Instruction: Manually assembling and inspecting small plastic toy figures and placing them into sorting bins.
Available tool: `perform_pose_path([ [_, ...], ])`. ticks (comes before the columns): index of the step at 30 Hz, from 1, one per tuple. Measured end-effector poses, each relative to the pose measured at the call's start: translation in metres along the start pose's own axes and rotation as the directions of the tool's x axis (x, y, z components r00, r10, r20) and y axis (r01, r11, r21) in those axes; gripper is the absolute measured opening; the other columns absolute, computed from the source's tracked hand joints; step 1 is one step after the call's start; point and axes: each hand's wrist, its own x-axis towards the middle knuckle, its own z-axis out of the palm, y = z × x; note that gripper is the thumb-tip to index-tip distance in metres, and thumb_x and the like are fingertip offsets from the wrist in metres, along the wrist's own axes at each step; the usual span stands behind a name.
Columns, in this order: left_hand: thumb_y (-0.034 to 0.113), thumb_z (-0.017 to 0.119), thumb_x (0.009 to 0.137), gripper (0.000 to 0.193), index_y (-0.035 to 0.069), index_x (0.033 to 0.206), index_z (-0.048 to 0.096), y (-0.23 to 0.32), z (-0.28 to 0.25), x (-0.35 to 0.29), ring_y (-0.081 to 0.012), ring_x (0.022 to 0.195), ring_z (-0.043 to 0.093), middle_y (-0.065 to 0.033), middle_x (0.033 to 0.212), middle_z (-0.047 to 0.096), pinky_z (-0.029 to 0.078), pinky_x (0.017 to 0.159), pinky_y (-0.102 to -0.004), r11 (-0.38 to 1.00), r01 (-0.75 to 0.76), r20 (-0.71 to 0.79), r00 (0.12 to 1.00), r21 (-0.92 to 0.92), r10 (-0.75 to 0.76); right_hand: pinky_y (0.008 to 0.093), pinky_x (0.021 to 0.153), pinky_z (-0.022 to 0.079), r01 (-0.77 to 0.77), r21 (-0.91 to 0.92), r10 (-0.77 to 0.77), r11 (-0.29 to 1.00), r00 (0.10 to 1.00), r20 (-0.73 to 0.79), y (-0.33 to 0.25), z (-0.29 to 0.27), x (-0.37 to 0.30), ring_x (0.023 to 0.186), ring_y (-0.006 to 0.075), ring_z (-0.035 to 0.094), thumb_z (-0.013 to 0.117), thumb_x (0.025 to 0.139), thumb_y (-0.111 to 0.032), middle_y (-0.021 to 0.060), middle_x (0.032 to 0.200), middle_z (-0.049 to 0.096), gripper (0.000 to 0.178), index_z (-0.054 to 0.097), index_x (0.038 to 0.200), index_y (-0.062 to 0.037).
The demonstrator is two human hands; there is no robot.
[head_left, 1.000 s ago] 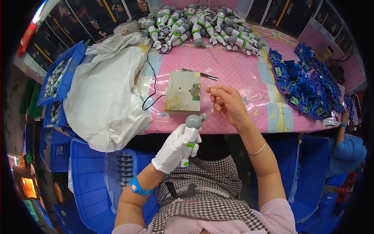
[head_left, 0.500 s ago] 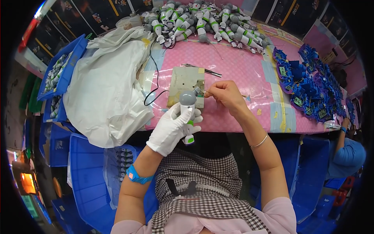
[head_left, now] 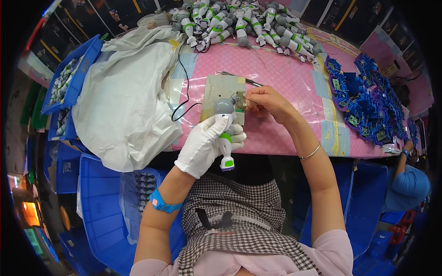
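My left hand (head_left: 199,146), in a white glove, grips a toy arm (head_left: 224,106) with a grey ball joint, white sections and green bands. The arm's small grey end points up and right, over a flat grey metal block (head_left: 216,86) on the bench. Its white lower end hangs below my glove. My bare right hand (head_left: 270,103) is closed in a pinch at the block's right edge, beside that grey end. A thin wire seems to run between the fingertips, though it is hard to see. Behind the block lies a dark pen-like tool (head_left: 253,83).
Similar toy arms (head_left: 239,23) are heaped at the back. Blue toy housings with circuit boards (head_left: 363,101) cover the right side. White sheeting (head_left: 124,101) and a blue bin of parts (head_left: 76,76) stand left. A black cord (head_left: 188,87) reaches the block. Another person (head_left: 407,184) works far right.
The toy arm's grey end and my right hand have both moved slightly up and closer together at the block's right edge. My left hand keeps its grip.
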Motion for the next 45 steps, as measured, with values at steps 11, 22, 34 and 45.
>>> perform_pose_path([
  [11,0.029,0.058,0.09,0.033,0.001,0.106,0.053,-0.003,0.001,0.001,-0.0216,0.081,0.062,-0.0084,0.089,0.06,0.053,0.075,-0.0356,0.999,-0.027,0.002,1.0,-0.023,0.027,0.0206,0.049,0.034,-0.08,0.105,0.085,0.991,0.995,-0.046,0.003,0.008,-0.005,0.056,0.0051,0.044,0.054,0.08,-0.016,-0.0005,0.066,0.057,0.016,0.057,0.067,-0.0065],
  [22,0.048,0.04,0.094,0.051,0.002,0.115,0.047,0.003,-0.007,-0.023,-0.0211,0.07,0.058,-0.0096,0.084,0.057,0.052,0.067,-0.0364,0.942,-0.005,0.024,1.0,-0.337,0.014,0.0229,0.059,0.04,0.079,-0.593,-0.369,0.801,0.846,-0.385,0.023,-0.044,-0.05,0.066,0.011,0.053,0.064,0.081,-0.019,0.0046,0.076,0.058,0.017,0.062,0.077,-0.0026],
  [34,0.053,0.032,0.094,0.046,0.01,0.094,0.051,-0.013,0.007,-0.02,-0.0143,0.032,0.042,-0.0057,0.062,0.054,0.036,0.03,-0.0268,0.985,-0.05,-0.23,0.973,-0.168,0.01,0.0255,0.056,0.047,0.656,-0.519,-0.818,0.548,0.551,-0.167,-0.004,0.08,-0.05,0.067,0.0173,0.059,0.065,0.073,0.008,0.0072,0.081,0.059,0.019,0.064,0.089,-0.0025],
  [45,0.051,0.032,0.095,0.045,0.011,0.09,0.05,-0.018,0.009,-0.023,-0.0133,0.032,0.037,-0.0051,0.061,0.052,0.033,0.031,-0.0265,0.964,-0.027,-0.227,0.973,-0.263,-0.035,0.0266,0.057,0.049,0.635,-0.568,-0.831,0.523,0.528,-0.175,0.008,0.1,-0.048,0.067,0.0193,0.06,0.066,0.074,0.006,0.0088,0.082,0.059,0.016,0.064,0.088,-0.0013],
])
